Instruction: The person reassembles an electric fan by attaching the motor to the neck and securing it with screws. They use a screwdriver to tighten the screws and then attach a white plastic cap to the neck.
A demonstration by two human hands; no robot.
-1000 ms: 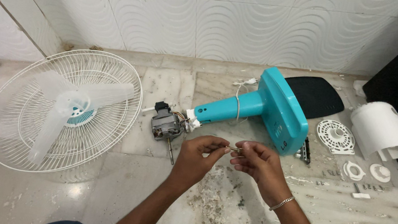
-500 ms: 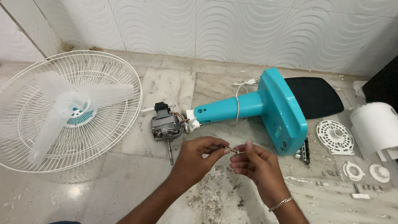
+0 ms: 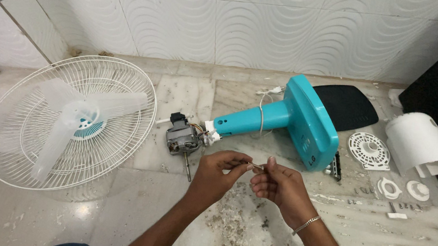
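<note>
While the left hand (image 3: 219, 168) pinches a small metal pin (image 3: 257, 166), the right hand (image 3: 277, 183) grips its other end, just below the fan motor (image 3: 182, 138).

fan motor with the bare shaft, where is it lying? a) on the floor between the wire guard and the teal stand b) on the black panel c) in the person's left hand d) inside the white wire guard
a: the fan motor lies on the floor, right of the white wire guard and at the narrow end of the teal stand, while both hands pinch a small metal piece.
</note>
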